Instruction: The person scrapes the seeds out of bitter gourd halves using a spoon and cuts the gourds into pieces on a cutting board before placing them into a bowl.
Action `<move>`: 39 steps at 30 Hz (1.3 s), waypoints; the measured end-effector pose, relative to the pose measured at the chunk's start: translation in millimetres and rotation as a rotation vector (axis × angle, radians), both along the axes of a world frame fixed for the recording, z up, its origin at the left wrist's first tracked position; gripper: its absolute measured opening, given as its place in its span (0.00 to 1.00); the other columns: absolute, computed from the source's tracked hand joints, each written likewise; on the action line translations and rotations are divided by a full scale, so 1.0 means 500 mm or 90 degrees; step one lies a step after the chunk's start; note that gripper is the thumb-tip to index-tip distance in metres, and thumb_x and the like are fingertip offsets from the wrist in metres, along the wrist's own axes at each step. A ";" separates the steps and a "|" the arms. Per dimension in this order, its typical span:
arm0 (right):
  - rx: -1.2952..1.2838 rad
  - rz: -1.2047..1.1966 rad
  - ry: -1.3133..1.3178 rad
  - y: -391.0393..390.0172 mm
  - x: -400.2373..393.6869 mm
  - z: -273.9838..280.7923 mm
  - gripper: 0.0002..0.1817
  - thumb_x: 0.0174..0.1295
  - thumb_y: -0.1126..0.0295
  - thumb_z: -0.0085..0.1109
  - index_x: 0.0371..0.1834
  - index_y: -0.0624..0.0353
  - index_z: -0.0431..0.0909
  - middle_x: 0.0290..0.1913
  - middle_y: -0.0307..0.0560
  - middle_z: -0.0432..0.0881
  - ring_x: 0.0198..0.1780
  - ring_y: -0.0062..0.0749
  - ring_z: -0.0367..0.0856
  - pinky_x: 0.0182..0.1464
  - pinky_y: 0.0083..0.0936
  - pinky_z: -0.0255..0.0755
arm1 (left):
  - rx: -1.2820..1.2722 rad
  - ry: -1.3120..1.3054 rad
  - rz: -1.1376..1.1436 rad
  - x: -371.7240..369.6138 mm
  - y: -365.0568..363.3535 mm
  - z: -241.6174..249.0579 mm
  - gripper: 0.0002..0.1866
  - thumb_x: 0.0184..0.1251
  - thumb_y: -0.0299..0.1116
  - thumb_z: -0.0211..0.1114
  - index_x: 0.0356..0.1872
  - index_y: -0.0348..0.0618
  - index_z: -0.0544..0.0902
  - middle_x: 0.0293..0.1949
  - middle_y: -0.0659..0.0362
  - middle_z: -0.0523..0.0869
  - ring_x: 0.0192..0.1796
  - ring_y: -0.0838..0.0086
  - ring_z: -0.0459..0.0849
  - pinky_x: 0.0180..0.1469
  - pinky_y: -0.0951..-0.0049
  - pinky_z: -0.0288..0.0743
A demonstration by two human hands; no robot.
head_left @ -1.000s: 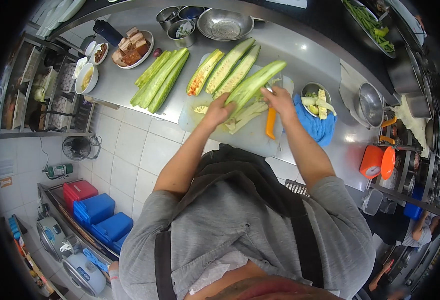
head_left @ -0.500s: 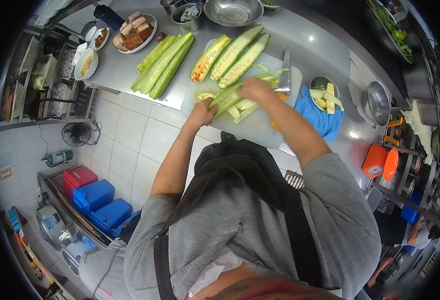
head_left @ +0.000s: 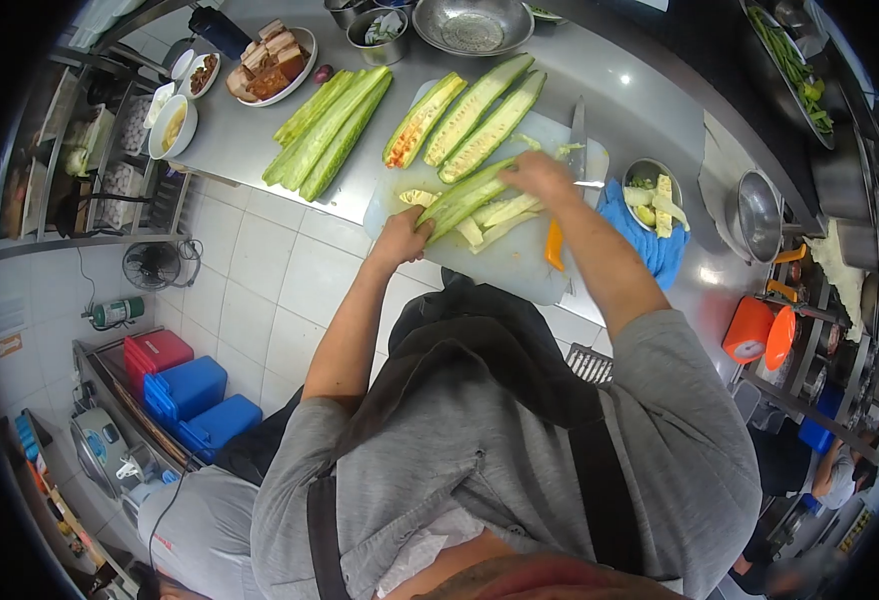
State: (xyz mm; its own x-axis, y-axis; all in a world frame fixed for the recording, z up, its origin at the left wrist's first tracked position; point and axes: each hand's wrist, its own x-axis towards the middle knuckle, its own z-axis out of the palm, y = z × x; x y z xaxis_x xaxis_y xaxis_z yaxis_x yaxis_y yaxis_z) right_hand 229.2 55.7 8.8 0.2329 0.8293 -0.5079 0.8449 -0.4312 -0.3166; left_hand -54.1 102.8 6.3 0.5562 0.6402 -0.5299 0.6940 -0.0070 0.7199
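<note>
A long green cucumber piece (head_left: 468, 197) slants over the cutting board (head_left: 520, 262), its near end held by my left hand (head_left: 403, 238). My right hand (head_left: 540, 180) is closed at its far end; the fingertips are partly blurred. Pale seedy strips (head_left: 500, 214) lie under and beside the piece. Three halved pieces, among them a seedy one (head_left: 480, 110), lie cut side up at the back of the board. To the right rests a knife with a broad blade (head_left: 578, 135) and an orange handle (head_left: 555, 244). Several hollowed green pieces (head_left: 335, 135) are stacked on the left.
A bowl of scraps (head_left: 650, 195) stands on a blue cloth (head_left: 650, 245) at the right. Behind are a metal colander (head_left: 473, 25) and a plate of meat (head_left: 278, 65). Another person in grey (head_left: 205, 530) is at the lower left; a further person (head_left: 842, 470) is at the lower right.
My right hand has shifted slightly right and toward the far end of the piece. The other person at the lower left has moved further into view.
</note>
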 end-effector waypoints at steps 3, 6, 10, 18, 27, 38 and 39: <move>-0.020 -0.088 -0.013 -0.014 0.079 0.024 0.26 0.60 0.49 0.59 0.45 0.63 0.86 0.50 0.60 0.86 0.51 0.51 0.85 0.57 0.42 0.77 | 0.002 -0.024 0.006 -0.001 -0.004 -0.005 0.18 0.73 0.37 0.59 0.53 0.30 0.78 0.24 0.49 0.85 0.19 0.68 0.84 0.21 0.68 0.77; 0.023 -0.083 -0.101 -0.018 0.078 0.046 0.26 0.60 0.49 0.59 0.44 0.62 0.86 0.49 0.60 0.86 0.51 0.51 0.85 0.57 0.43 0.77 | -0.028 -0.023 0.006 0.006 0.004 -0.006 0.18 0.73 0.38 0.59 0.52 0.31 0.79 0.27 0.51 0.84 0.20 0.70 0.83 0.21 0.71 0.75; 0.094 0.056 0.009 0.000 -0.075 0.025 0.28 0.61 0.45 0.58 0.42 0.63 0.86 0.44 0.62 0.86 0.49 0.54 0.85 0.55 0.45 0.77 | -0.070 -0.018 0.004 0.007 0.009 -0.006 0.17 0.73 0.37 0.58 0.51 0.31 0.79 0.26 0.51 0.83 0.19 0.70 0.82 0.20 0.69 0.75; 0.016 -0.086 -0.086 -0.055 0.112 0.015 0.29 0.61 0.44 0.60 0.44 0.64 0.85 0.44 0.61 0.86 0.50 0.53 0.85 0.55 0.44 0.77 | -0.024 -0.037 0.029 -0.066 0.007 0.058 0.16 0.73 0.37 0.58 0.49 0.32 0.79 0.25 0.53 0.83 0.18 0.72 0.81 0.21 0.70 0.74; 0.254 -0.133 -0.021 -0.113 0.097 0.019 0.25 0.62 0.49 0.62 0.48 0.61 0.84 0.47 0.63 0.85 0.51 0.58 0.82 0.56 0.45 0.74 | -0.037 -0.264 0.308 -0.247 0.114 0.148 0.14 0.69 0.35 0.65 0.46 0.32 0.80 0.26 0.59 0.82 0.20 0.77 0.78 0.20 0.76 0.66; 0.257 -0.172 0.068 -0.175 0.044 0.019 0.21 0.57 0.65 0.65 0.54 0.60 0.82 0.40 0.57 0.87 0.43 0.49 0.86 0.49 0.38 0.78 | 0.323 0.198 0.187 -0.191 0.425 -0.014 0.27 0.57 0.31 0.65 0.58 0.29 0.79 0.51 0.38 0.84 0.45 0.51 0.88 0.49 0.59 0.83; 0.285 -0.204 0.113 -0.189 0.035 0.020 0.20 0.60 0.66 0.63 0.55 0.60 0.80 0.37 0.55 0.86 0.40 0.47 0.86 0.46 0.39 0.79 | 0.428 0.237 0.154 -0.168 0.403 -0.004 0.26 0.57 0.32 0.65 0.58 0.30 0.80 0.53 0.36 0.83 0.48 0.48 0.87 0.53 0.58 0.81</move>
State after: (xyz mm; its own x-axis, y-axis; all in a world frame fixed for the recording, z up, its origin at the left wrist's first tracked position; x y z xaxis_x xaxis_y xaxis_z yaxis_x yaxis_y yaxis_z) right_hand 246.6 -38.8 19.0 0.4504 0.8749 -0.1778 0.6114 -0.4474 -0.6527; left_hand -138.1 304.4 4.2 0.2238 0.9683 -0.1113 0.9254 -0.1753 0.3359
